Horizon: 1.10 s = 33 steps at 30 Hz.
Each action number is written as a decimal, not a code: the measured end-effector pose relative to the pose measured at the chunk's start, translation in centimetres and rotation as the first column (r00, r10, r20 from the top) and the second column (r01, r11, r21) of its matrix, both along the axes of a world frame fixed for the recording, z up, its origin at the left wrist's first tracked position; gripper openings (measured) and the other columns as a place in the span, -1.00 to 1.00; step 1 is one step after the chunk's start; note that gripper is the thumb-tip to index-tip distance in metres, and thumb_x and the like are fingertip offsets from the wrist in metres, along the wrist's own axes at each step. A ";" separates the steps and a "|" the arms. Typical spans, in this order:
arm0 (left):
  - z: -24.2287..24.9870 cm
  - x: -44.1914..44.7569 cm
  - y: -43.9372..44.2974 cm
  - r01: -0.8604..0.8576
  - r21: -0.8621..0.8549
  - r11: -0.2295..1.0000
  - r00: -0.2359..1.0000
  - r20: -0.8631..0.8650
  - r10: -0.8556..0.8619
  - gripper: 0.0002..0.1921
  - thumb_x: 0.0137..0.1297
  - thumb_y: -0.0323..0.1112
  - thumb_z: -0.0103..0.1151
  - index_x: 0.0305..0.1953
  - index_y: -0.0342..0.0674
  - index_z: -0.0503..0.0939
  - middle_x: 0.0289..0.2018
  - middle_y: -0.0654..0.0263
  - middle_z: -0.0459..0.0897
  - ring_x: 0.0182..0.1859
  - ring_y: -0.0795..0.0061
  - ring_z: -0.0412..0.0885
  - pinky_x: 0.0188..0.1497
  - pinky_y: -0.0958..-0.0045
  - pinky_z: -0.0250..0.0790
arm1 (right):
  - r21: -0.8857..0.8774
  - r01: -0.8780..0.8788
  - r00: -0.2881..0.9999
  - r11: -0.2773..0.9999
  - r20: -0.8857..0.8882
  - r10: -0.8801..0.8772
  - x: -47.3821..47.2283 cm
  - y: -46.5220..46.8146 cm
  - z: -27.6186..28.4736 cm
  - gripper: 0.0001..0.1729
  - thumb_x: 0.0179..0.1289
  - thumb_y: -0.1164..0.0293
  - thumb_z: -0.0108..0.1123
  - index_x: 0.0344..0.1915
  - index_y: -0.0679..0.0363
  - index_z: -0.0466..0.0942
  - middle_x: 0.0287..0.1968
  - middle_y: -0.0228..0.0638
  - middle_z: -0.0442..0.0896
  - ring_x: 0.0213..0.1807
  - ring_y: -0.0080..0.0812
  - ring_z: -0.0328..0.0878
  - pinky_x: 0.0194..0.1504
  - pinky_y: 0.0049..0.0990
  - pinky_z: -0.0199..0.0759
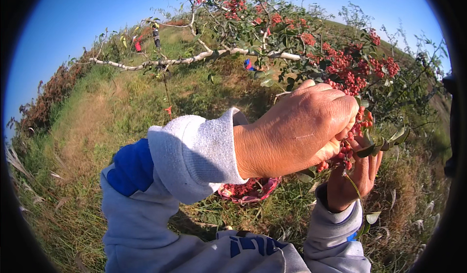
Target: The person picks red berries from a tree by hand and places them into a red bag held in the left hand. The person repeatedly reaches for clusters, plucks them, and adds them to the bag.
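My left hand (299,130) reaches across from the left, its fingers curled in on a cluster of small red berries (344,154), perhaps Sichuan pepper. Its fingertips are mostly hidden behind the knuckles. Below and behind that cluster, my right hand (366,171) holds it from the far side, with part of its fingers covered by berries and leaves. A thin green stem with leaves (373,217) hangs down past the right wrist. Just above my left hand, more dense red berry clusters (343,67) grow on the shrub.
A pale bare branch (204,56) runs across at the upper middle. On the grass below my left sleeve stands a pink-rimmed container (270,190) holding red berries (242,190). A person (156,36) is far off, near a red object (137,45). Tall dry grass surrounds me.
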<state>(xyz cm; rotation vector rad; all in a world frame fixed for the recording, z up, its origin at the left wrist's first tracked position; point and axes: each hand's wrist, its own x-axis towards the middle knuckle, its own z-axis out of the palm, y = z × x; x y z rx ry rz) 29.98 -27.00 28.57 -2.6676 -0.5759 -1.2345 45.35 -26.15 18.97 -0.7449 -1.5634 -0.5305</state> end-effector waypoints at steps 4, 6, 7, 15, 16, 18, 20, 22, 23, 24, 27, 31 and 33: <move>0.0 -0.3 0.4 0.034 0.081 0.996 0.998 0.056 -0.039 -0.77 -0.19 -0.55 0.12 -0.52 -0.20 0.26 -0.61 0.33 0.34 -0.52 0.35 0.35 -0.43 0.39 0.18 | 0.053 0.097 0.995 0.994 -0.033 -0.095 -0.5 0.2 0.5 -0.73 0.03 0.35 0.05 -0.29 0.27 0.53 -0.26 -0.20 0.55 -0.13 -0.15 0.43 0.00 -0.23 0.21; 0.1 -0.7 0.8 0.056 0.039 0.998 0.990 0.130 -0.060 -0.77 -0.19 -0.57 0.12 -0.51 -0.21 0.27 -0.60 0.33 0.37 -0.52 0.40 0.38 -0.44 0.43 0.20 | 0.066 0.071 0.991 0.995 -0.116 -0.063 -1.0 0.5 0.4 -0.64 0.11 0.17 -0.03 -0.36 0.24 0.54 -0.33 -0.25 0.56 -0.17 -0.20 0.46 0.05 -0.13 0.15; 0.9 -2.0 0.9 0.005 -0.070 0.998 0.997 0.081 0.000 -0.79 -0.13 -0.57 0.12 -0.47 -0.21 0.31 -0.55 0.37 0.43 -0.49 0.55 0.42 -0.45 0.53 0.25 | 0.108 0.099 0.984 0.989 -0.156 -0.081 -1.0 0.5 0.6 -0.62 0.16 0.16 -0.05 -0.38 0.26 0.54 -0.33 -0.25 0.57 -0.17 -0.18 0.46 0.04 -0.12 0.15; -3.9 -8.7 4.6 0.848 -0.525 0.076 0.505 0.843 0.183 -0.75 0.15 -0.37 0.00 -0.13 -0.26 0.37 -0.39 0.36 0.46 -0.41 0.61 0.41 -0.36 0.57 0.32 | 0.179 0.210 0.962 0.961 -0.212 -0.171 4.7 3.4 -2.2 -0.71 0.10 0.50 0.07 -0.16 0.38 0.39 -0.11 -0.11 0.49 -0.15 -0.19 0.48 -0.08 -0.35 0.38; -5.8 -9.5 5.6 0.903 -0.429 0.009 0.412 0.874 0.256 -0.76 0.16 -0.37 -0.01 -0.14 -0.27 0.37 -0.40 0.34 0.46 -0.41 0.59 0.40 -0.36 0.56 0.31 | 0.231 0.222 0.959 0.947 -0.225 -0.170 5.7 3.7 -2.8 -0.62 0.08 0.51 0.09 -0.07 0.37 0.32 -0.05 -0.07 0.45 -0.12 -0.19 0.48 -0.04 -0.34 0.37; -9.1 -10.1 6.6 0.958 -0.287 0.009 0.254 0.859 0.445 -0.77 0.17 -0.39 -0.06 -0.14 -0.30 0.38 -0.41 0.27 0.45 -0.39 0.54 0.40 -0.33 0.52 0.30 | 0.155 0.291 0.928 0.944 -0.285 -0.239 5.1 4.1 -1.6 -0.60 0.14 0.53 0.01 0.00 0.39 0.27 -0.01 -0.07 0.43 -0.10 -0.23 0.45 -0.03 -0.35 0.35; -12.0 -11.0 7.3 0.996 -0.087 -0.032 0.092 0.873 0.480 -0.80 0.19 -0.39 -0.06 -0.18 -0.32 0.42 -0.40 0.23 0.46 -0.35 0.45 0.42 -0.26 0.47 0.33 | 0.112 0.078 0.920 0.991 -0.390 -0.028 4.4 4.3 0.5 -0.58 0.16 0.56 -0.04 0.05 0.42 0.24 0.00 -0.09 0.43 -0.09 -0.32 0.43 -0.02 -0.41 0.32; -14.6 -11.5 8.3 0.985 0.136 -0.107 -0.060 0.849 0.526 -0.81 0.20 -0.38 -0.05 -0.22 -0.36 0.45 -0.36 0.16 0.50 -0.27 0.32 0.46 -0.09 0.34 0.35 | 0.155 -0.129 0.865 0.979 -0.464 0.188 3.2 3.6 2.2 -0.61 0.16 0.58 -0.04 0.02 0.42 0.29 -0.04 -0.12 0.45 -0.11 -0.41 0.42 -0.09 -0.50 0.30; -15.7 -11.6 8.3 0.996 0.053 -0.075 -0.019 0.918 0.396 -0.80 0.19 -0.38 -0.03 -0.22 -0.38 0.45 -0.31 0.13 0.52 -0.21 0.29 0.48 -0.01 0.27 0.32 | 0.182 -0.103 0.866 0.978 -0.468 0.178 2.1 3.2 2.7 -0.65 0.15 0.58 -0.03 -0.02 0.41 0.34 -0.07 -0.15 0.47 -0.12 -0.44 0.42 -0.16 -0.53 0.30; -16.4 -11.7 8.6 0.998 0.059 -0.004 -0.050 0.884 0.465 -0.82 0.19 -0.39 -0.03 -0.24 -0.35 0.47 -0.32 0.13 0.55 -0.20 0.27 0.50 -0.01 0.26 0.34 | 0.213 -0.085 0.863 0.973 -0.472 0.178 1.1 3.1 2.9 -0.69 0.15 0.58 -0.02 -0.06 0.39 0.39 -0.10 -0.17 0.49 -0.14 -0.48 0.42 -0.24 -0.56 0.29; -19.2 -12.0 9.2 0.990 0.137 0.046 -0.142 0.874 0.464 -0.87 0.17 -0.41 0.00 -0.32 -0.28 0.54 -0.28 0.13 0.59 -0.10 0.31 0.51 0.08 0.24 0.29 | 0.259 -0.265 0.734 0.929 -0.570 0.369 -0.9 4.2 -0.8 -0.67 0.13 0.61 -0.02 -0.05 0.38 0.38 -0.19 -0.21 0.51 -0.17 -0.52 0.42 -0.26 -0.61 0.28; -20.5 -11.3 9.8 0.995 0.070 0.073 -0.101 0.779 0.619 -0.92 0.16 -0.44 0.04 -0.34 -0.21 0.56 -0.25 0.15 0.59 -0.10 0.34 0.52 0.09 0.29 0.31 | -0.460 -0.494 0.864 0.738 -0.353 0.359 -8.1 5.5 -6.2 -0.80 0.04 0.60 0.12 -0.26 0.33 0.46 -0.36 -0.26 0.52 -0.36 -0.53 0.44 -0.30 -0.64 0.33; -21.1 -11.4 9.9 0.998 0.049 0.049 -0.069 0.786 0.614 -0.91 0.17 -0.44 0.02 -0.31 -0.23 0.54 -0.24 0.16 0.57 -0.11 0.35 0.51 0.03 0.33 0.36 | -0.511 -0.451 0.892 0.732 -0.225 0.393 -11.3 6.9 -7.9 -0.78 0.00 0.53 0.20 -0.28 0.33 0.46 -0.41 -0.27 0.52 -0.42 -0.52 0.46 -0.37 -0.63 0.34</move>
